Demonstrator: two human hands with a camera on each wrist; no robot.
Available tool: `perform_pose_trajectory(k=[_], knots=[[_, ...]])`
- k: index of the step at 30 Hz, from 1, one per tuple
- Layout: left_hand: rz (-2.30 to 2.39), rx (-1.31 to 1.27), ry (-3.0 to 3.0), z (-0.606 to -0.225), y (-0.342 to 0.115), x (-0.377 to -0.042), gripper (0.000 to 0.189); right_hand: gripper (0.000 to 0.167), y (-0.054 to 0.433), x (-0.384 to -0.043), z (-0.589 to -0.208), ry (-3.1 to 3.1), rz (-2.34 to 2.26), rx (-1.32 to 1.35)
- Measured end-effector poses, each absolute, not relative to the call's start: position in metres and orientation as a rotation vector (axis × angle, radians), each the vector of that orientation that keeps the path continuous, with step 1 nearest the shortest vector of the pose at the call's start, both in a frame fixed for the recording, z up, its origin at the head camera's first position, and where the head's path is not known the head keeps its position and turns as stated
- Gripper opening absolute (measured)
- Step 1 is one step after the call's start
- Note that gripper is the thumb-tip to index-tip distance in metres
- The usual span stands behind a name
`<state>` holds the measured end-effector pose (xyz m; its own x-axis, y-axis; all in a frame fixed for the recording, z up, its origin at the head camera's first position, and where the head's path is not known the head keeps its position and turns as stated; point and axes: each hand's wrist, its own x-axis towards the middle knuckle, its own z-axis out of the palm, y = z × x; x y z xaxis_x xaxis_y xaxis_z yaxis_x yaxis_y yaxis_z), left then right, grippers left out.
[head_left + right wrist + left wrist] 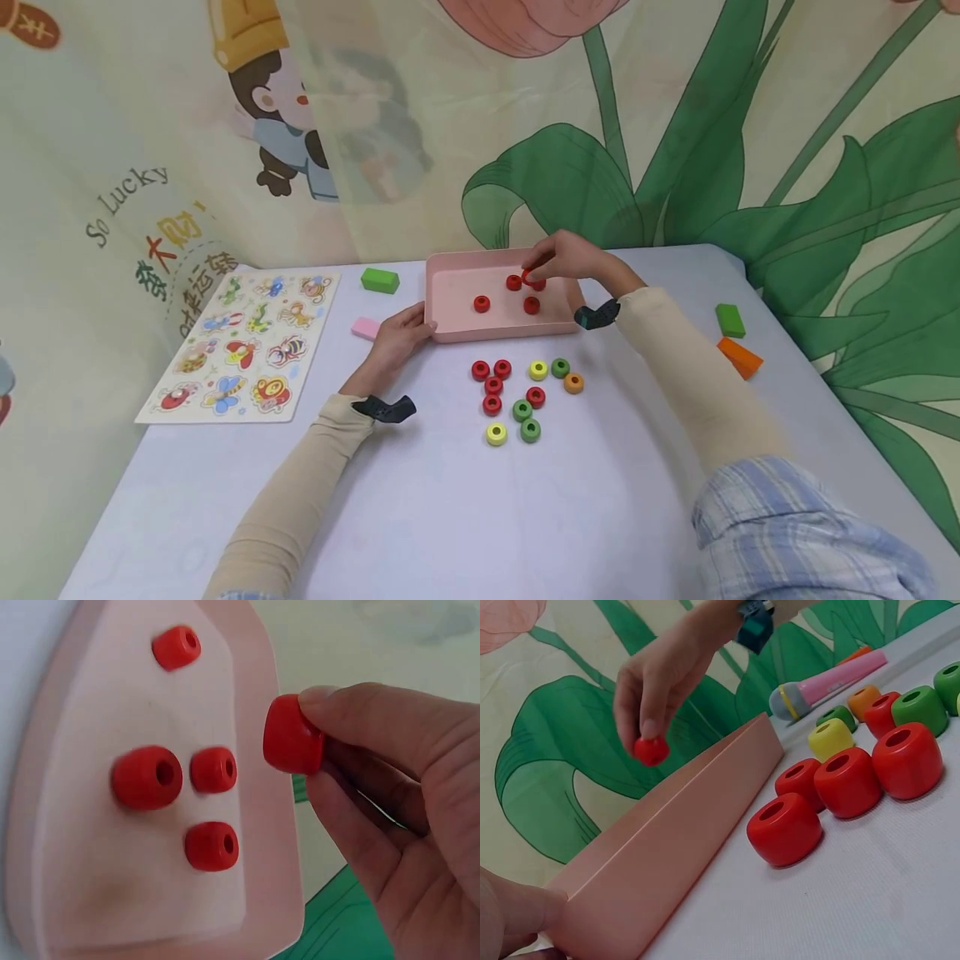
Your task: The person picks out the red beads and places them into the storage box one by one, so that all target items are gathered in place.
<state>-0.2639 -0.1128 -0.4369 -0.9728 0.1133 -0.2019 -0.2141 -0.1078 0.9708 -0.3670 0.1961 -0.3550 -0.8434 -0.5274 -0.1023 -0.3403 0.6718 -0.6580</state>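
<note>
My right hand [564, 257] pinches a red bead [289, 735] between thumb and fingers, above the far right part of a shallow pink tray [457, 327]. Inside the tray several other red beads [146, 778] lie apart from the held one. At the tray's near left corner, my left hand [397, 342] grips the wall; the thumb [532, 904] shows at the rim in the left wrist view. On the table in front of the tray sit more beads: several red beads [784, 832], yellow beads [497, 439], green beads [530, 435] and one orange bead [573, 387].
A board with insect pictures [255, 350] lies at the left. Between it and the tray are a green block [380, 280] and a pink block [366, 328]. A green block [730, 320] and an orange block [740, 357] lie far right. The left wrist view shows a pink toy microphone [844, 679].
</note>
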Motion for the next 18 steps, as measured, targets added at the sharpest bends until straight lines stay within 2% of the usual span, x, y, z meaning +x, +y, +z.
perform_pose_trajectory(k=[8, 18], knots=[[2.158, -0.145, 1.932, -0.433, -0.115, -0.265, 0.061, 0.024, 0.198, -0.394, -0.368, 2.674, -0.965, -0.536], [2.169, -0.140, 1.930, -0.438, -0.115, -0.264, 0.061, 0.026, 0.185, -0.408, -0.390, 2.695, -1.024, -0.351]])
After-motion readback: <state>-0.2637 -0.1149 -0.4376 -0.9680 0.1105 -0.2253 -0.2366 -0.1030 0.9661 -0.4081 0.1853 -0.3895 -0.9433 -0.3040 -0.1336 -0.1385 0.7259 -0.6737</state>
